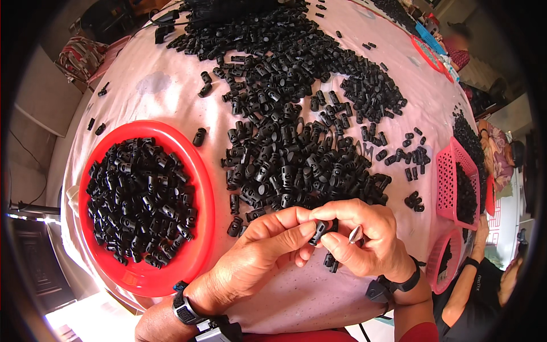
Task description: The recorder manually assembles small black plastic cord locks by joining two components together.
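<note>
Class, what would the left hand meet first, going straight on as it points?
Most likely the right hand, just past the black cord lock that the left hand holds; depth is unclear.

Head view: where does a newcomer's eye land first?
Probably the bright red basin at left, filled with small black parts. Next, the large heap of loose black parts spread over the pale pink cloth, centre to top. Then, at lower centre, the left hand and right hand, fingers meeting at one black part.
</note>
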`<state>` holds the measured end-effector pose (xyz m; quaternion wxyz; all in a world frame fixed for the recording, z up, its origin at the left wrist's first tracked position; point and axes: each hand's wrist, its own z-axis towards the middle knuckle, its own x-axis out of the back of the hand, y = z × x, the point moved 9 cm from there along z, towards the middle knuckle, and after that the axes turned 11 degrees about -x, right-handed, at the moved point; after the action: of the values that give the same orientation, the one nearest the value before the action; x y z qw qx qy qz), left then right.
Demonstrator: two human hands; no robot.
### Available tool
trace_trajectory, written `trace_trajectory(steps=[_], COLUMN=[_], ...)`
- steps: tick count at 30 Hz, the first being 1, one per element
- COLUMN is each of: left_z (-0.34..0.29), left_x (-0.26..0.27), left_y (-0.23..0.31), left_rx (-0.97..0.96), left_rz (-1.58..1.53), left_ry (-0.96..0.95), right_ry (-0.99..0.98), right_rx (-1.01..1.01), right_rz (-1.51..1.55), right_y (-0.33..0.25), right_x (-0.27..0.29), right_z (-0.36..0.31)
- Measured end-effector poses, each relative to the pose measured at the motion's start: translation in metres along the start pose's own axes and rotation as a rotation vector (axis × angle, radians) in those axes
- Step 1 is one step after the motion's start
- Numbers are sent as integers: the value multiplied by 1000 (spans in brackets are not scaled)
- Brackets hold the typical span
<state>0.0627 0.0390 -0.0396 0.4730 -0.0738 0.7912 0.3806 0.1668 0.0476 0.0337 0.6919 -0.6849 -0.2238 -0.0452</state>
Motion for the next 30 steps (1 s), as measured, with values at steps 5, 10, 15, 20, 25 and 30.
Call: trace_trajectory(steps=[5,10,15,20,25,30], left_z=[4,0,3,2,2,1], left_x=[0,-2,-2,-1,-5,-2], left_y=[-2,3,3,1,3,3], left_rx=[13,-29,-39,-23,-41,-44], left_rz=[-39,97,128,97,99,141], left_ry=[-15,-46,-67,-58,-63,-69], right_ry=[-12,-36,-25,0,2,-5], right_rx=[-3,9,-6,-22,-32,-17], right_rz=[19,34,29,55,48,48], right_y=[5,-5,1,5,1,0], right_x=[0,-1,-1,-1,2,-1], right_z=[-2,1,0,-1,-1,1])
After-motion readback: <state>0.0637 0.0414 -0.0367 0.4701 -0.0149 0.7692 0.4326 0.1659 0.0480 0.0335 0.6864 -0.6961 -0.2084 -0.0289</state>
